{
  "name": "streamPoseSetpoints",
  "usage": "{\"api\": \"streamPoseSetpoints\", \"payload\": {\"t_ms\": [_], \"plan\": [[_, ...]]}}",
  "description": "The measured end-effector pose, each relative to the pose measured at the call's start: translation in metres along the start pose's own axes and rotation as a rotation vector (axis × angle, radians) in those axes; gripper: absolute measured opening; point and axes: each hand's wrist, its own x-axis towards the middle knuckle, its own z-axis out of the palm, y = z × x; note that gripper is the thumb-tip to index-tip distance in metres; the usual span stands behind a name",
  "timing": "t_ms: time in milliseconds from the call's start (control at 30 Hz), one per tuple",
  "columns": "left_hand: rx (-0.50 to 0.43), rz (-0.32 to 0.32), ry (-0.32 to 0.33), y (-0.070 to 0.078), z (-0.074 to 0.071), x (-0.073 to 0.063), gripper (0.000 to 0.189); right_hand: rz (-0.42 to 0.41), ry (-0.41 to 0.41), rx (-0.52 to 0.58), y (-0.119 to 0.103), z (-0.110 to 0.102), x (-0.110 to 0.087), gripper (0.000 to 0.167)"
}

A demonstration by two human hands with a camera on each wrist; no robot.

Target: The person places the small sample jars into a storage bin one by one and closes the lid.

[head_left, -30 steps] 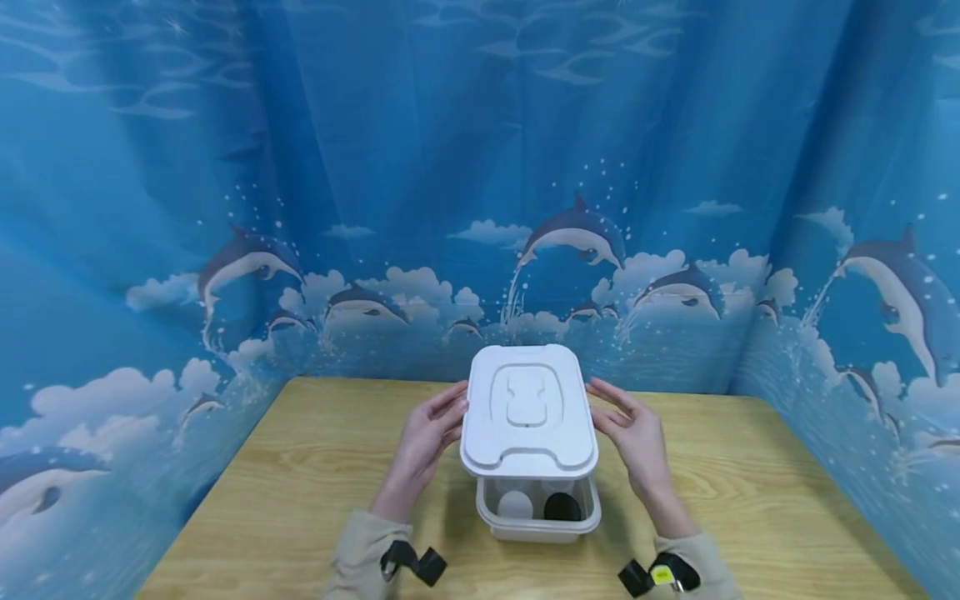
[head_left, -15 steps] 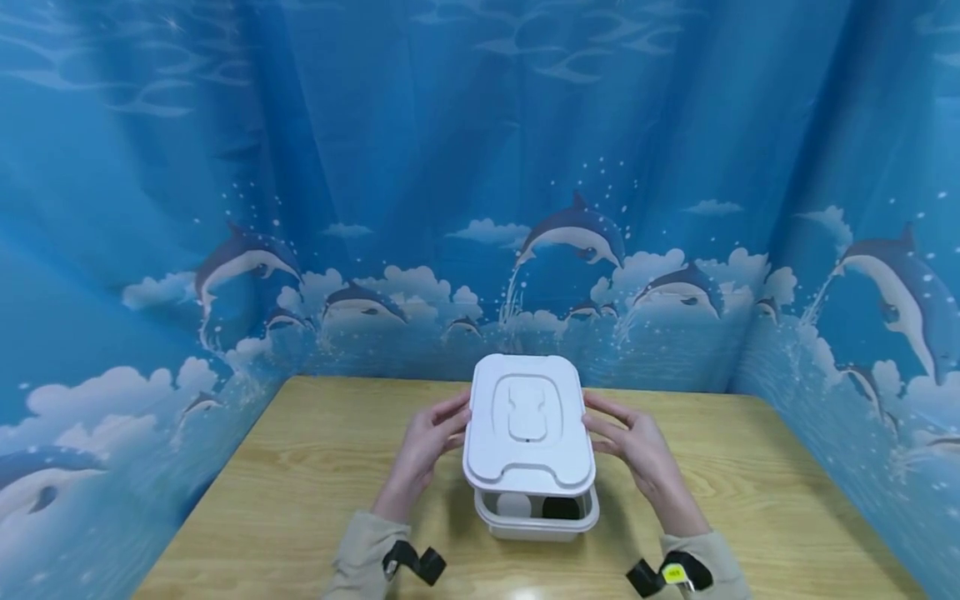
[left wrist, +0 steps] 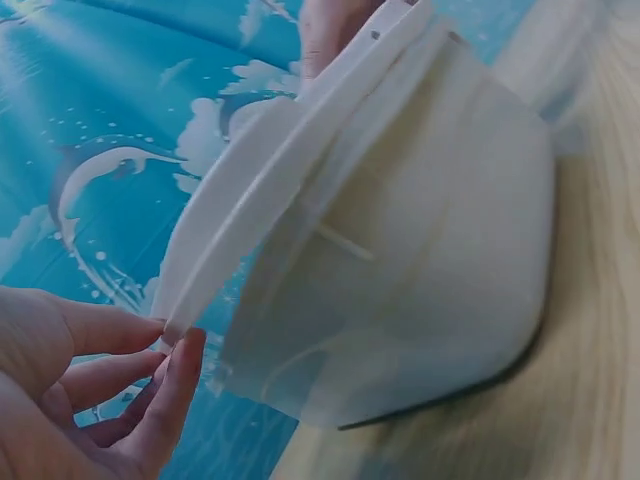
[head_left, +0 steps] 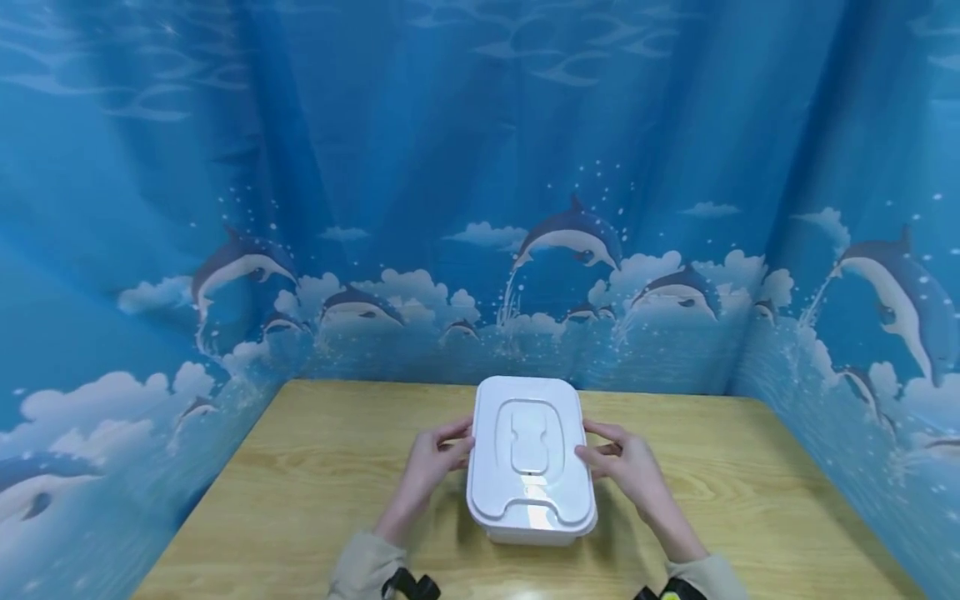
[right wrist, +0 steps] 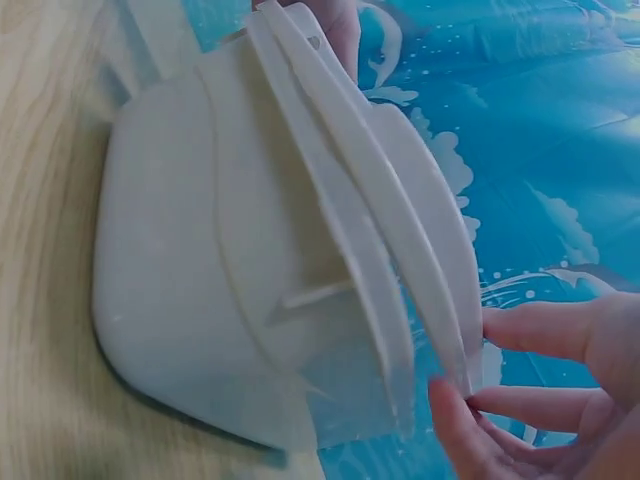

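Note:
In the head view a white lid covers the top of a white plastic box, whose front wall shows below it. My left hand pinches the lid's left edge between thumb and fingers, and my right hand pinches its right edge. Both wrist views show the lid tilted, with a gap above the box's rim where the fingers hold it. At the opposite end lid and box come close together; whether they touch there I cannot tell. The box's contents are hidden.
The box stands on a light wooden table. Behind and at the sides hangs a blue curtain printed with dolphins and clouds. A wrist camera mount sits on the left sleeve.
Both hands have lowered the lid and brought it toward the person. The box's front opening, with white and dark round things inside, is now covered.

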Motion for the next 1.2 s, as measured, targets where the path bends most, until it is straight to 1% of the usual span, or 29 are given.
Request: {"api": "streamPoseSetpoints", "payload": {"t_ms": [133, 300, 567, 767, 933, 1067, 1200], "plan": [[0.062, 0.059, 0.013, -0.006, 0.002, -0.002, 0.036, -0.032, 0.032, -0.111, 0.003, 0.001, 0.0, 0.051], [0.137, 0.087, 0.028, -0.01, 0.006, -0.003, 0.033, -0.037, 0.058, -0.245, 0.01, 0.002, 0.0, 0.048], [0.159, 0.069, 0.004, -0.012, 0.007, -0.006, 0.037, -0.026, 0.032, -0.273, 0.017, 0.004, 0.001, 0.048], [0.142, 0.054, -0.028, -0.015, 0.007, -0.004, 0.038, -0.002, 0.016, -0.293, 0.018, 0.004, 0.001, 0.05], [0.154, 0.017, -0.03, -0.016, 0.007, -0.003, 0.039, -0.006, 0.013, -0.345, 0.019, 0.004, 0.002, 0.049], [0.149, 0.002, -0.028, -0.014, 0.007, -0.002, 0.039, -0.021, 0.01, -0.392, 0.017, 0.005, 0.002, 0.049], [0.139, 0.009, -0.034, -0.014, 0.007, -0.003, 0.039, -0.018, 0.005, -0.409, 0.016, 0.006, 0.001, 0.048]]}}
